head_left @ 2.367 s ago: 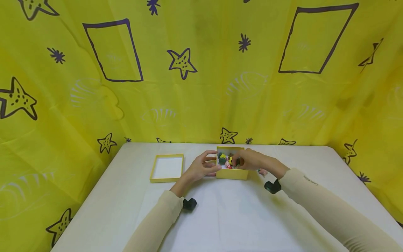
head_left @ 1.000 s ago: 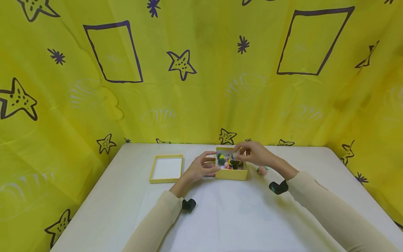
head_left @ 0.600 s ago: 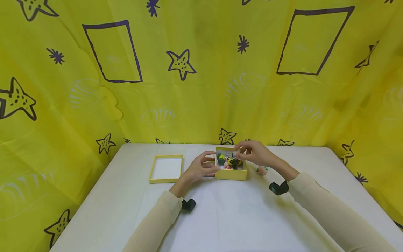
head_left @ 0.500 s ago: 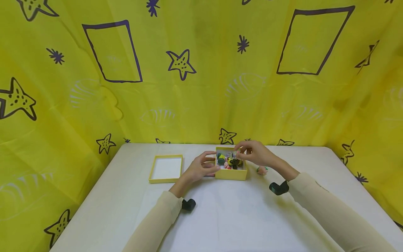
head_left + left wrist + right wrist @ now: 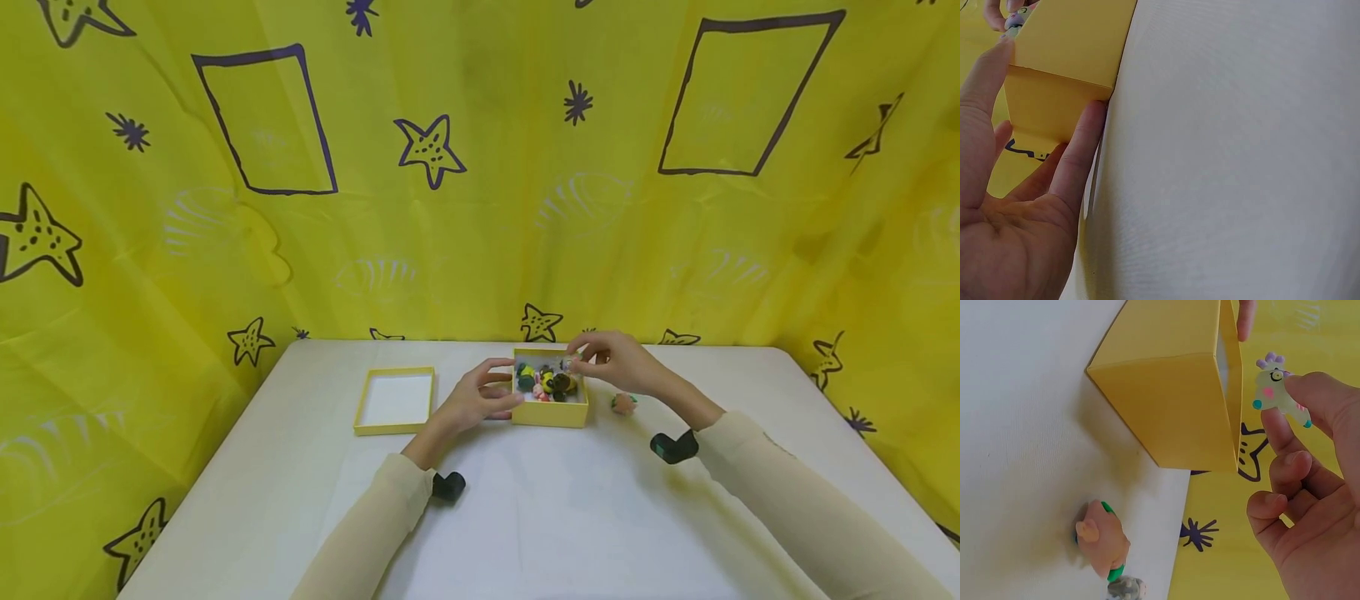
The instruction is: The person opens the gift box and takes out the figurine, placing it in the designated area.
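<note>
A yellow box (image 5: pixel 550 414) without its lid stands near the table's far edge, with several small toy figurines (image 5: pixel 546 383) inside. My left hand (image 5: pixel 474 402) rests against its left side; in the left wrist view straight fingers touch the wall and the thumb reaches the rim. My right hand (image 5: pixel 618 363) is over the box's right rim. Between thumb and index finger it pinches a pale toy figurine (image 5: pixel 1275 394) with purple knobs on its head, pink spots and teal feet. The other right fingers curl loosely.
Right of the box, a pinkish figurine with green parts (image 5: pixel 1104 540) lies on the white table (image 5: pixel 525 517). A greyish figurine (image 5: pixel 1127 589) is beside it, partly cut off. The shallow yellow-rimmed lid (image 5: pixel 393 428) lies at the left. A yellow patterned curtain (image 5: pixel 487 250) hangs behind.
My right hand has come up out of the box and shifted right, with the pale figurine between its fingertips. My left hand has stayed at the box's left side.
</note>
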Tool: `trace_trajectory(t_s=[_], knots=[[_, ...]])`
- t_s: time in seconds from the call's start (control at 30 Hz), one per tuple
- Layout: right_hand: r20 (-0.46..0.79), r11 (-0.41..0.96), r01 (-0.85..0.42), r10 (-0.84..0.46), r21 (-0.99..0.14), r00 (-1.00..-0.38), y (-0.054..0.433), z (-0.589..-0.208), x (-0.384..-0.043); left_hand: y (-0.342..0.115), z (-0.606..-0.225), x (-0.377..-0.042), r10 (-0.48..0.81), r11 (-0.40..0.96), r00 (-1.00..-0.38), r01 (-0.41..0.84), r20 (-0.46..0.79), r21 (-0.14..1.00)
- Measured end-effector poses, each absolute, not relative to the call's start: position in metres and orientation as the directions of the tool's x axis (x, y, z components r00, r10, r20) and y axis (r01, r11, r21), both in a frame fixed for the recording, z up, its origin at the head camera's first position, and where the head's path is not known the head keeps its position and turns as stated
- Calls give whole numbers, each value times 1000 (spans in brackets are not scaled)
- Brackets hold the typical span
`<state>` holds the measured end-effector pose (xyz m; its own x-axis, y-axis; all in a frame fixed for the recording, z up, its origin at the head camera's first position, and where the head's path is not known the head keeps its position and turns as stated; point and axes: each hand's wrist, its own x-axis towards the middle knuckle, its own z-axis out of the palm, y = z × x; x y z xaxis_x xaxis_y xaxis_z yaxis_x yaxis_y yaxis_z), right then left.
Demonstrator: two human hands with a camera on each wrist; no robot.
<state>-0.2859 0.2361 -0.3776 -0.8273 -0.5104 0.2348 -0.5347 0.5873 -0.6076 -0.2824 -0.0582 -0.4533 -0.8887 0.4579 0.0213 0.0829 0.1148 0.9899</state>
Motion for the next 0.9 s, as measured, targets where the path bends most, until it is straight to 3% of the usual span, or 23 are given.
trace_trajectory(t_s=[0.47,0.9], knots=[[183,654,-463,-451,-598,-874,260,-369,-276,-59,-452,-282,470,68,-882,60,21,996],[236,660,-444,-384,-606,-893,289,-374,-259,-59,-454,-283,466,79,-885,59,15,995]])
